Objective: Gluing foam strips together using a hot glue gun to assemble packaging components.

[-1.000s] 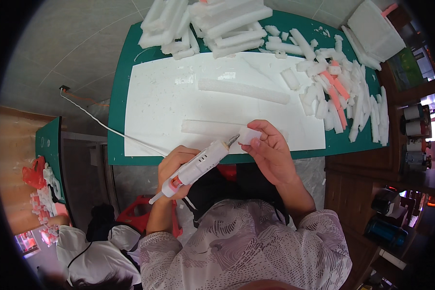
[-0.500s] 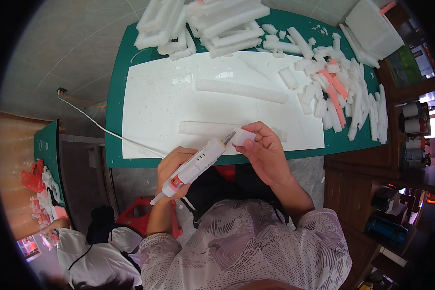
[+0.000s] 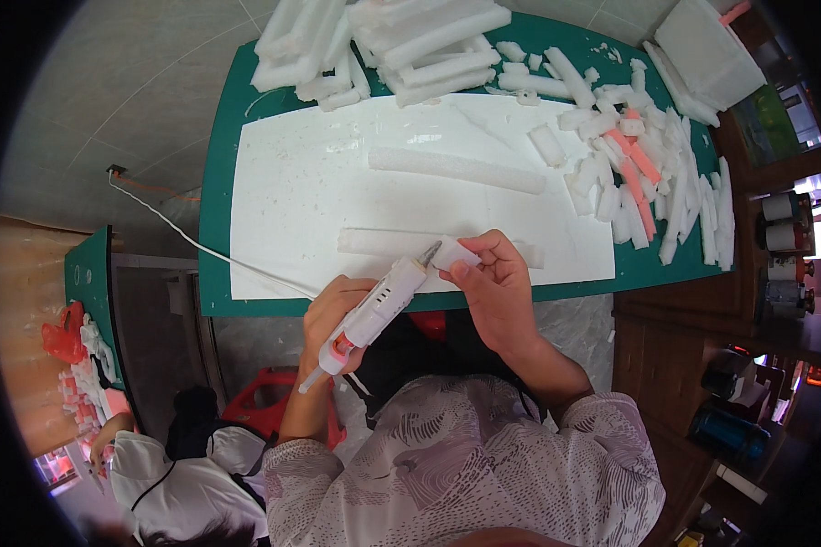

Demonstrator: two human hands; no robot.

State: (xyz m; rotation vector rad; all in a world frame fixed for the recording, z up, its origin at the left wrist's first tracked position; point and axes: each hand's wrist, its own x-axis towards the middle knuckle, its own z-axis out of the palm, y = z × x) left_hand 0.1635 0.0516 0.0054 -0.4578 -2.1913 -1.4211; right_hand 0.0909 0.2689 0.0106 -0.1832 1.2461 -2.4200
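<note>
My left hand is closed round a white hot glue gun, which slants up to the right with a glue stick poking out of its rear end. Between thumb and fingers, my right hand pinches a small white foam block. The gun's metal nozzle meets the left side of this block. Just behind the block lies a white foam strip, partly hidden by my right hand and the gun. Farther off, a second foam strip rests on the white board.
The green table carries stacked foam frames at the back and a pile of white and pink foam scraps at right. A white cord runs from the floor across the left edge. Another person is at lower left.
The glue gun has tipped a little more upright and its rear end has shifted right. The foam block has turned slightly in my right hand, staying by the nozzle.
</note>
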